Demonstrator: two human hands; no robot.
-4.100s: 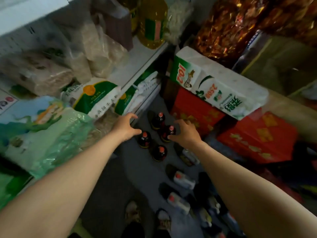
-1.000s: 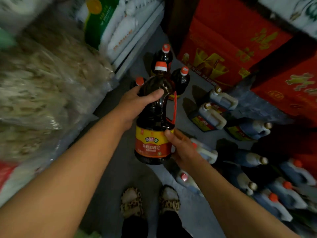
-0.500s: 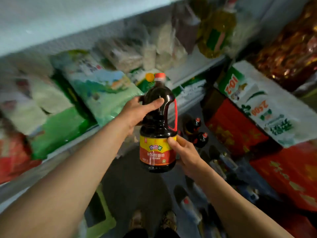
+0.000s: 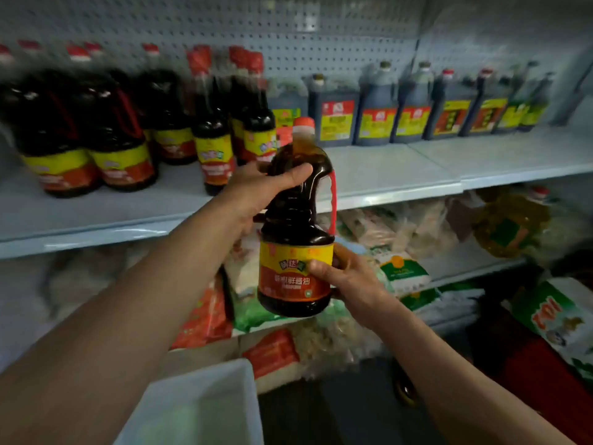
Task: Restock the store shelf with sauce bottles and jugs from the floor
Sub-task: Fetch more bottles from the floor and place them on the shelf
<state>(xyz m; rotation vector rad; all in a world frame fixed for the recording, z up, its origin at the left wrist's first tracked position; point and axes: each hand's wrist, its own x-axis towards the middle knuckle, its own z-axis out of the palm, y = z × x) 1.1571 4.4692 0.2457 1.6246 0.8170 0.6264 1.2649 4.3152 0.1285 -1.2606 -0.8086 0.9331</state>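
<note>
I hold a dark soy sauce bottle (image 4: 296, 220) with an orange cap, a red handle and a yellow-red label, upright in front of the shelf. My left hand (image 4: 260, 191) grips its upper body below the neck. My right hand (image 4: 349, 277) holds its lower body at the label. Behind it runs the white shelf board (image 4: 401, 175), with matching dark bottles (image 4: 106, 136) at the left and square dark jugs (image 4: 375, 110) along the back right. The board's front right part lies bare.
A perforated white back panel (image 4: 321, 30) rises behind the shelf. Below are lower shelves with bagged goods (image 4: 401, 268) and a yellow oil bottle (image 4: 510, 220). A white bin (image 4: 205, 403) sits at the bottom centre. A large white sack (image 4: 558, 322) lies at the right.
Both hands have lifted the bottle from the floor up to the level of the sauce shelf. The view has swung up from the floor bottles to the shelf.
</note>
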